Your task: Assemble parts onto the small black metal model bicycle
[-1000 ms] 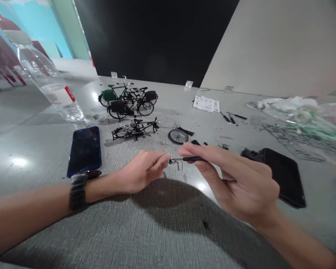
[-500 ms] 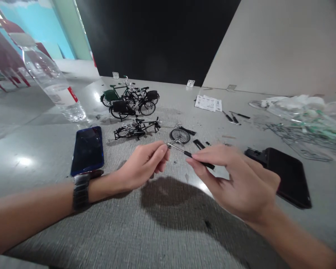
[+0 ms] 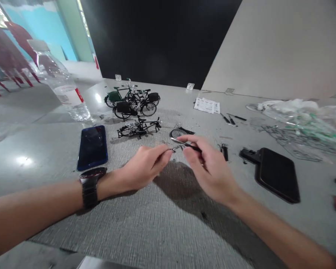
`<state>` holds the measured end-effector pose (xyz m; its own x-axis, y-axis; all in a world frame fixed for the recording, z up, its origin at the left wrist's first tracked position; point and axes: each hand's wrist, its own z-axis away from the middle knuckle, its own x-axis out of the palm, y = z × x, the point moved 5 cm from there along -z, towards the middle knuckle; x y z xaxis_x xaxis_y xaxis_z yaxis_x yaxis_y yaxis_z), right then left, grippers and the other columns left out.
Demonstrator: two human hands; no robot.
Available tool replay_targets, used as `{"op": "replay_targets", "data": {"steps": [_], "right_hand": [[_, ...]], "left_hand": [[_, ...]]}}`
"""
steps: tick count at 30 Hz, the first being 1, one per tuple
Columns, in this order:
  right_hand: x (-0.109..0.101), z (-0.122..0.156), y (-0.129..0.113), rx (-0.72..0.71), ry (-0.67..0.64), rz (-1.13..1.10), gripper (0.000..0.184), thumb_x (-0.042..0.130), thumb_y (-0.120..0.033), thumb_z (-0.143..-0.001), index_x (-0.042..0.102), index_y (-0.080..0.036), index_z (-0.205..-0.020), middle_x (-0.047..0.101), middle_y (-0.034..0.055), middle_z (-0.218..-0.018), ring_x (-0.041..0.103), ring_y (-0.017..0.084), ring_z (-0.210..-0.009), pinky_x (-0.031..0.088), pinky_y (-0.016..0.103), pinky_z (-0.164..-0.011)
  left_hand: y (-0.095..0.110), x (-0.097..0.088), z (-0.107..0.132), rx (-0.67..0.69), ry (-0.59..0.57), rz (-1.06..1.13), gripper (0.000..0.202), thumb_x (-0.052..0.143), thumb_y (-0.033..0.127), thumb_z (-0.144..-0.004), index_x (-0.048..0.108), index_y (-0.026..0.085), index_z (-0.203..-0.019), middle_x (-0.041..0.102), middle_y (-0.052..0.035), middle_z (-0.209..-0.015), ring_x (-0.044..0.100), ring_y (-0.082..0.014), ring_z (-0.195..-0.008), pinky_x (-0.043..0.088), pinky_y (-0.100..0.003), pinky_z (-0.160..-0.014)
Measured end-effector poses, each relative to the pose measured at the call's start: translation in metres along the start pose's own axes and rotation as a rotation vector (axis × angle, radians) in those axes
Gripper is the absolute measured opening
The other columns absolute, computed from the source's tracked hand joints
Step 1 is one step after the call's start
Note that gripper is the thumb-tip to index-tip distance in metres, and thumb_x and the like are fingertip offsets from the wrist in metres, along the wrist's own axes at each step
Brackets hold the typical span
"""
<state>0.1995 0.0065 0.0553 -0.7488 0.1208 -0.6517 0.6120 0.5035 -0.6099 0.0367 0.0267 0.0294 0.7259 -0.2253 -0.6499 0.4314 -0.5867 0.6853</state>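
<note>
My left hand point(image 3: 145, 164) is closed in a pinch on a small silver metal part point(image 3: 176, 148), thin and bent, possibly a model bicycle's handlebar. My right hand point(image 3: 210, 170) is shut on a small black-handled screwdriver point(image 3: 194, 148). Its silver shaft points left, above the metal part. The right thumb is close to that part; whether it touches I cannot tell. Just beyond the fingers lies a spoked toy wheel point(image 3: 177, 132), partly covered. A black model bicycle point(image 3: 140, 127) without a front wheel stands left of it.
Several finished model bicycles point(image 3: 131, 99) stand behind. A water bottle point(image 3: 70, 97) and phone point(image 3: 92, 147) are at left. Printed sheets point(image 3: 207, 105), small screwdrivers point(image 3: 229, 118), a black device point(image 3: 278, 173) and plastic bags point(image 3: 305, 116) lie at right.
My right hand has moved left, closer to the left hand. The screwdriver has shifted back in its grip, its shaft now lifted off the silver part. The left hand keeps its pinch.
</note>
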Motion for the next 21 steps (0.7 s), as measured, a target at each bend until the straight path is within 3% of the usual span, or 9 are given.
{"op": "replay_targets", "data": {"steps": [6, 10, 14, 21], "right_hand": [[0.001, -0.007, 0.004, -0.045, -0.072, -0.029, 0.025, 0.054, -0.040, -0.101, 0.069, -0.019, -0.100, 0.071, 0.0041, -0.082, 0.062, 0.015, -0.068, 0.047, 0.027, -0.062], [-0.002, -0.012, 0.010, -0.122, -0.059, -0.003, 0.022, 0.057, -0.038, -0.100, 0.070, -0.020, -0.100, 0.072, 0.0051, -0.086, 0.062, 0.016, -0.071, 0.045, 0.028, -0.064], [-0.004, -0.015, 0.016, -0.213, -0.042, 0.021, 0.019, 0.057, -0.037, -0.100, 0.072, -0.024, -0.099, 0.071, 0.0038, -0.087, 0.059, 0.015, -0.070, 0.043, 0.028, -0.065], [-0.007, -0.018, 0.017, -0.307, -0.006, 0.131, 0.020, 0.056, -0.037, -0.101, 0.072, -0.027, -0.106, 0.066, 0.0034, -0.085, 0.056, 0.015, -0.069, 0.041, 0.028, -0.064]], "left_hand": [[0.005, 0.003, -0.002, 0.066, -0.022, 0.046, 0.035, 0.039, 0.032, -0.105, 0.063, 0.016, -0.085, 0.061, 0.0009, -0.072, 0.053, -0.0104, -0.063, 0.040, -0.024, -0.064], [0.002, 0.002, -0.007, 0.009, -0.054, 0.106, 0.036, 0.043, 0.038, -0.103, 0.066, 0.015, -0.087, 0.067, -0.0023, -0.079, 0.058, -0.0132, -0.070, 0.043, -0.025, -0.067], [-0.003, 0.000, -0.012, -0.023, -0.074, 0.234, 0.049, 0.035, 0.048, -0.105, 0.068, 0.015, -0.089, 0.070, -0.0058, -0.088, 0.062, -0.0152, -0.078, 0.046, -0.026, -0.072], [-0.010, 0.002, -0.018, -0.084, -0.077, 0.506, 0.043, 0.051, 0.048, -0.099, 0.068, 0.013, -0.080, 0.069, -0.0074, -0.080, 0.061, -0.0145, -0.074, 0.047, -0.028, -0.073]]}}
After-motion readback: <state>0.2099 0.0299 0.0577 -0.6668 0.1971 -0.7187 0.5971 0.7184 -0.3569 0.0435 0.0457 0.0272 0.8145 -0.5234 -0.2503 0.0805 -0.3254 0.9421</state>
